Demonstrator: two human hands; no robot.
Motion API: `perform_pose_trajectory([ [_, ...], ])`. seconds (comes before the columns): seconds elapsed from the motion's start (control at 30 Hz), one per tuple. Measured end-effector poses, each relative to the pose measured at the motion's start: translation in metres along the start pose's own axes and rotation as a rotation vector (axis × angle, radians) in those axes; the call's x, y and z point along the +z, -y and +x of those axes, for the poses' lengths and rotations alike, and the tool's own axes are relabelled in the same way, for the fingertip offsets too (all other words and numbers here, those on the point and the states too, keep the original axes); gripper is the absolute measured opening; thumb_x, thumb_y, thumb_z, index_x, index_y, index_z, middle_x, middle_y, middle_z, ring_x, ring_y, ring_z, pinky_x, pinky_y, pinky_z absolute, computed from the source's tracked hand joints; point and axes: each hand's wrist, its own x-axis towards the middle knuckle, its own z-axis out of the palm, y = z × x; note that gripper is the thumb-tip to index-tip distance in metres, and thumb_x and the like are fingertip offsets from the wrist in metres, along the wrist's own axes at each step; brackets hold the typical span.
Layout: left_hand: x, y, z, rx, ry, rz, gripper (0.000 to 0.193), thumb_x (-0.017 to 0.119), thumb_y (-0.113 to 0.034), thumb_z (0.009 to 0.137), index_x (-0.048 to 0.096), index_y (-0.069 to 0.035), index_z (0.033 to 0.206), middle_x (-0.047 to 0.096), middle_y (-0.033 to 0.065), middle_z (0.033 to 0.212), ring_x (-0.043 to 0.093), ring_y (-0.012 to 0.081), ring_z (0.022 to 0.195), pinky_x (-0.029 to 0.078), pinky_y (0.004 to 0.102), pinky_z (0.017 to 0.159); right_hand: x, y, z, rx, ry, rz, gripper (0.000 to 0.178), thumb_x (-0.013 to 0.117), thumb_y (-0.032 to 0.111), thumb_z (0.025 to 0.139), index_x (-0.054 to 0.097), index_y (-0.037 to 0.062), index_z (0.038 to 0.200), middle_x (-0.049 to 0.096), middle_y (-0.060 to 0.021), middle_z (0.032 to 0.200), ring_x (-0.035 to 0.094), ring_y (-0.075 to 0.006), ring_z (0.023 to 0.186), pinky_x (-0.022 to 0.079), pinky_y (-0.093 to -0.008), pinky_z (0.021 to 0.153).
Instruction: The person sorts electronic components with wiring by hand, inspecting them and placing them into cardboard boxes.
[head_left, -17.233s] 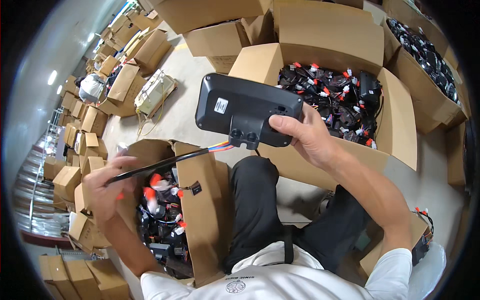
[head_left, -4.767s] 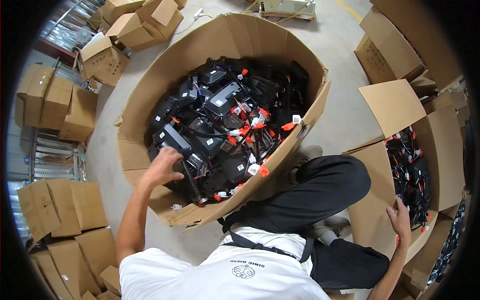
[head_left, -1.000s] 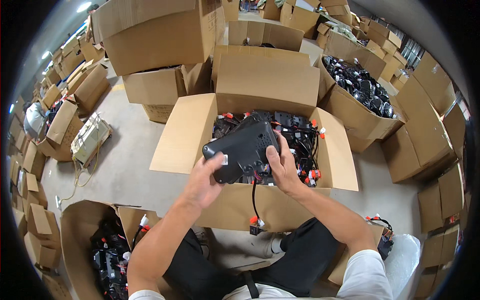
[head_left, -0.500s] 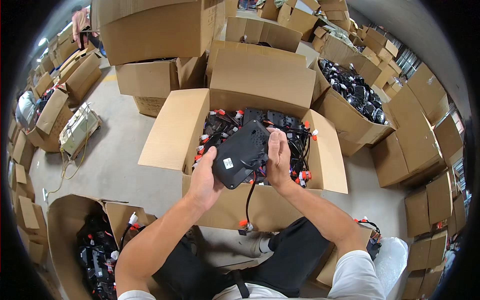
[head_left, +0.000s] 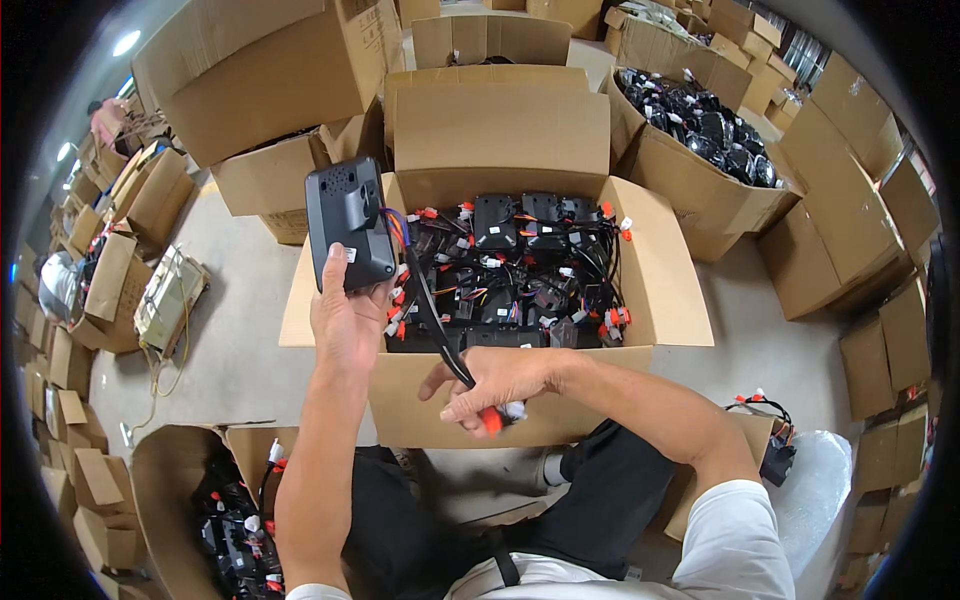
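My left hand [head_left: 347,318] is closed around the lower end of a black rectangular electronic unit [head_left: 335,215], raised upright over the left side of an open carton [head_left: 510,405]. A small white label sits on its casing, by my thumb. From its side a black cable [head_left: 425,300] with coloured wires slants down to my right hand [head_left: 505,378], whose fingers and thumb close on it in front of the carton. The cable's red-and-white connector [head_left: 492,418] pokes out under the hand. Inside the carton lie similar black units [head_left: 495,222] with tangled wires and red and white plugs.
At the lower left stands a carton [head_left: 165,480] of wired black parts. A carton [head_left: 690,210] of shiny black parts is at the back right. Large boxes [head_left: 270,80] are stacked at the back left. Bubble wrap [head_left: 815,490] lies by my right arm.
My left hand has carried the unit left and tipped it upright. My right hand has let go of the casing and moved down onto the cable near its connector. The view has shifted slightly.
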Motion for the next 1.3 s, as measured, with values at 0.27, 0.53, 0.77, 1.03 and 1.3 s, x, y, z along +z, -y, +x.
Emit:
perform_pose_trajectory([
  [0.27,-0.034,0.091,0.087,-0.262,-0.131,0.238,0.045,0.076,-0.025,0.090,0.052,0.001,0.120,0.065,0.0152,0.112,0.068,0.0300,0.100,0.058,0.0546,0.090,-0.102,-0.035,-0.047,-0.023,-0.829,-0.307,0.049,0.071,0.011,0.080,0.057,-0.0043,0.124,0.062,-0.0094,0.077,0.060,-0.0149,0.055,0.052,-0.0328,0.054],
  [0.53,-0.062,0.203,0.195,-0.355,-0.101,0.077,0.046,0.071,-0.024,0.094,0.049,0.002,0.125,0.062,0.0188,0.120,0.063,0.0360,0.111,0.051,0.0610,0.099,-0.126,-0.009,-0.050,-0.341,-1.676,-1.501,0.019,0.062,0.009,0.085,0.062,0.0036,0.104,0.057,-0.0169,0.115,0.053,-0.0360,0.112,0.042,-0.0486,0.097],
  [0.77,-0.078,0.244,0.222,-0.372,-0.139,0.184,0.050,0.071,-0.019,0.093,0.048,-0.003,0.134,0.062,0.0134,0.122,0.064,0.0314,0.109,0.052,0.0591,0.095,-0.107,-0.067,-0.063,-0.045,-1.070,-1.355,0.046,0.074,0.023,0.083,0.061,0.0034,0.123,0.046,-0.0223,0.145,0.040,-0.0371,0.139,0.029,-0.0516,0.117],
  [1.03,-0.078,0.244,0.223,-0.473,-0.189,0.248,0.045,0.070,-0.019,0.093,0.050,-0.006,0.132,0.059,0.0145,0.125,0.062,0.0320,0.112,0.054,0.0538,0.097,-0.112,-0.072,-0.057,0.046,-0.928,-1.217,0.048,0.072,0.022,0.087,0.059,0.0000,0.127,0.045,-0.0243,0.146,0.044,-0.0417,0.134,0.033,-0.0478,0.116],
  [1.3,-0.076,0.257,0.222,-0.502,-0.253,0.332,0.047,0.070,-0.022,0.093,0.050,-0.009,0.133,0.059,0.0128,0.127,0.062,0.0305,0.110,0.055,0.0538,0.093,-0.109,-0.121,-0.033,0.009,-0.756,-1.251,0.054,0.077,0.022,0.081,0.057,0.0009,0.126,0.050,-0.0220,0.138,0.050,-0.0388,0.125,0.040,-0.0464,0.107],
])
